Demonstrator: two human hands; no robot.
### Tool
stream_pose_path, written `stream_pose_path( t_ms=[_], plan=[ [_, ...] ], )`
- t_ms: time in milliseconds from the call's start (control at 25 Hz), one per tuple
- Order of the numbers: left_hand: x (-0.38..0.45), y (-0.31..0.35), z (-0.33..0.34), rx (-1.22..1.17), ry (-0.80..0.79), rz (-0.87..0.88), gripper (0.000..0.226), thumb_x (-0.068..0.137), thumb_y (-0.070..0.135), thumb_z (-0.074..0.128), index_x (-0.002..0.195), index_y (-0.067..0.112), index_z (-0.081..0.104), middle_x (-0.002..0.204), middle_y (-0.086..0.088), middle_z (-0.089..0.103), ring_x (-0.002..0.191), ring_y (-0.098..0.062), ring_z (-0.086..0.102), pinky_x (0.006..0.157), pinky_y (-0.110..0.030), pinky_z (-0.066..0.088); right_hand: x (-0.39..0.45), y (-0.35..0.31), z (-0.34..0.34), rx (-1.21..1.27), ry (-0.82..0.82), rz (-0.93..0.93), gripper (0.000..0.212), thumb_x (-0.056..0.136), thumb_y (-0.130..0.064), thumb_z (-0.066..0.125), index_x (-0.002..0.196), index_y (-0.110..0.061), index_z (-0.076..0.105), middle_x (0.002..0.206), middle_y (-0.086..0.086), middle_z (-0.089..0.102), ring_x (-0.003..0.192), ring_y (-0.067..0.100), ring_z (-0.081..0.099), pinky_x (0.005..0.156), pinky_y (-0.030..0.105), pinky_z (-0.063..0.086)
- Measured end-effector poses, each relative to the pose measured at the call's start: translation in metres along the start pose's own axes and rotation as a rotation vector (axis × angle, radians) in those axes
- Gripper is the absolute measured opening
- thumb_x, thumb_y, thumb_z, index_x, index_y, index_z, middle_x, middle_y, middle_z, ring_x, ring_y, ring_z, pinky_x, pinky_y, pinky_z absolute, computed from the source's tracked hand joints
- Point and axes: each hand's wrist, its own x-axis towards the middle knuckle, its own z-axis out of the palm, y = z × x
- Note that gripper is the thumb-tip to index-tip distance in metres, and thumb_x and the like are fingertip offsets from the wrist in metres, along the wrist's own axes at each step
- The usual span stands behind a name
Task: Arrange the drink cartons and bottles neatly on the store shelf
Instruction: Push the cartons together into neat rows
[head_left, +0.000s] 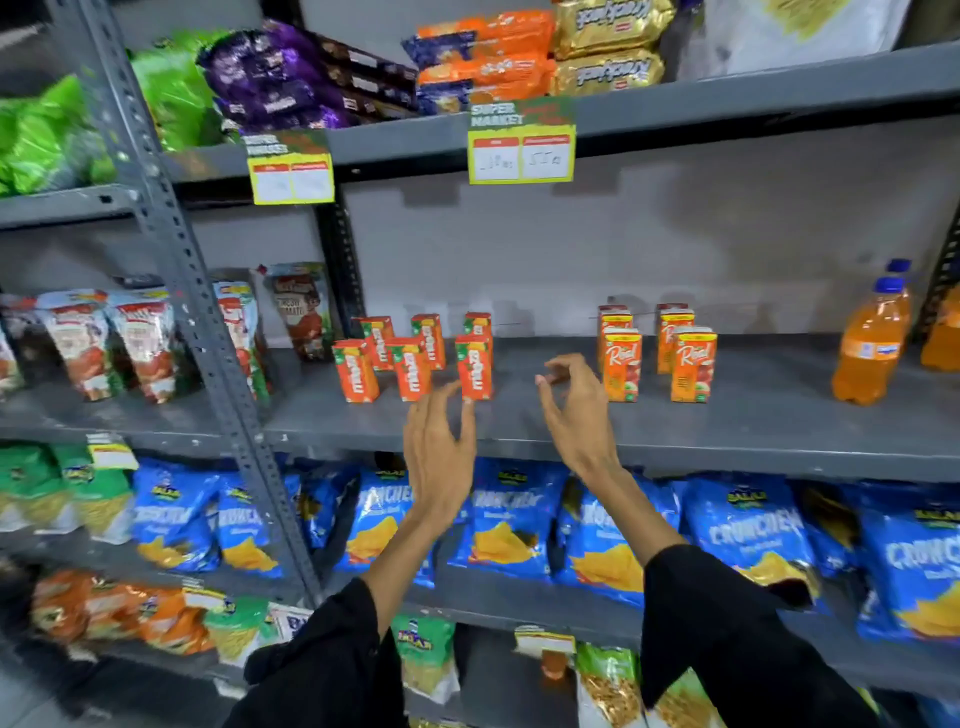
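Note:
On the grey middle shelf (545, 426) stand several small orange-red drink cartons (410, 364) in two rows at the left. To their right is a group of taller orange juice cartons (657, 358). Two orange soda bottles with blue caps (872, 345) stand at the far right, one behind the other. My left hand (439, 452) is raised at the shelf's front edge, fingers apart, fingertips just below the nearest small carton (474, 366). Between the two carton groups hovers my right hand (576, 410), fingers curled and holding nothing.
Snack bags fill the shelf above (467, 57), the shelf below with blue chip bags (519, 525), and the left bay (104, 343). Yellow price tags (521, 148) hang from the upper shelf edge. A perforated grey upright (208, 332) stands left of the cartons.

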Motion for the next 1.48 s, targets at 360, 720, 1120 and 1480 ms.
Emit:
stream_pose_path(
  t_ms=[360, 720, 1120, 1480],
  plan=[
    [0.076, -0.072, -0.008, -0.099, -0.191, -0.369, 0.075, 0.084, 0.03, 0.077, 0.143, 0.007, 0.037, 0.142, -0.015, 0.051, 0.13, -0.034, 0.05, 0.104, -0.051, 0.047, 0.022, -0.029, 0.127, -0.275, -0.146, 0.436, 0.071, 0.074, -0.037, 0.081, 0.12, 0.002, 0.044, 0.123, 0.021, 0.051, 0.12, 0.039, 0.051, 0.098, 0.045, 0.047],
    [0.091, -0.092, 0.0, 0.167, -0.239, -0.294, 0.048, 0.085, 0.031, 0.075, 0.123, 0.01, 0.054, 0.117, -0.01, 0.067, 0.112, -0.029, 0.064, 0.097, -0.045, 0.047, 0.024, -0.031, 0.151, -0.566, -0.107, 0.514, 0.067, 0.076, -0.046, 0.072, 0.119, -0.005, 0.041, 0.123, 0.019, 0.06, 0.118, 0.039, 0.057, 0.098, 0.051, 0.047],
    [0.086, -0.093, 0.001, 0.213, -0.206, -0.23, 0.044, 0.087, 0.034, 0.076, 0.118, 0.011, 0.057, 0.113, -0.009, 0.07, 0.108, -0.027, 0.066, 0.092, -0.044, 0.049, 0.021, -0.027, 0.155, -0.67, -0.146, 0.404, 0.06, 0.082, -0.05, 0.071, 0.119, -0.012, 0.043, 0.119, 0.014, 0.064, 0.116, 0.035, 0.061, 0.096, 0.052, 0.047],
    [0.065, -0.068, -0.007, 0.166, -0.1, -0.291, 0.078, 0.086, 0.039, 0.075, 0.143, 0.001, 0.036, 0.137, -0.018, 0.055, 0.125, -0.035, 0.054, 0.098, -0.05, 0.049, 0.004, -0.038, 0.117, -0.312, -0.021, 0.358, 0.054, 0.084, -0.041, 0.073, 0.119, -0.012, 0.044, 0.114, 0.014, 0.063, 0.108, 0.031, 0.061, 0.089, 0.047, 0.054]
  ],
)
